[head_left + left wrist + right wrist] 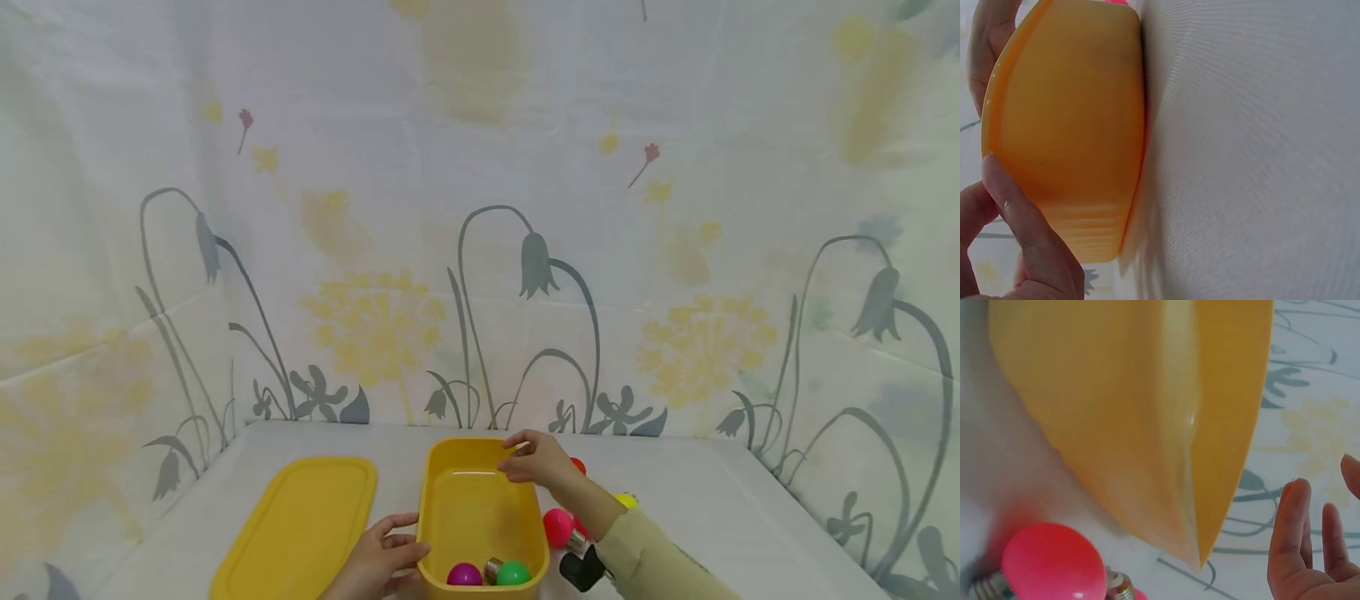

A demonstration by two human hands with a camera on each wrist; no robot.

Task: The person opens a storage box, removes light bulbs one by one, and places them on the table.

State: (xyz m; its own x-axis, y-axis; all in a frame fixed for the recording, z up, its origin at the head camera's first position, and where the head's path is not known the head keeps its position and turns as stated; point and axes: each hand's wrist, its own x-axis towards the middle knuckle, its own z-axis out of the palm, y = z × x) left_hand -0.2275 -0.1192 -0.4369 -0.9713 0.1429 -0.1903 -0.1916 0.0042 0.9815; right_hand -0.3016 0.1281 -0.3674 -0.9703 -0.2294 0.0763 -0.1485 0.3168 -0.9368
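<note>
A yellow rectangular box (480,521) stands open on the table, with a purple bulb (465,574) and a green bulb (513,572) at its near end. My left hand (378,557) touches the box's left side; in the left wrist view its thumb (1019,215) lies against the outer wall just under the rim. Over the far right corner of the box hovers my right hand (536,460), fingers loosely bent with nothing between them. The right wrist view shows that hand (1310,562) apart from the box wall (1104,425).
A yellow lid (300,525) lies flat left of the box. Right of it, partly under my right forearm, are a pink bulb (558,527), a red bulb (578,465), a yellow bulb (626,501) and a black object (581,572). A flower-printed curtain (480,250) hangs behind.
</note>
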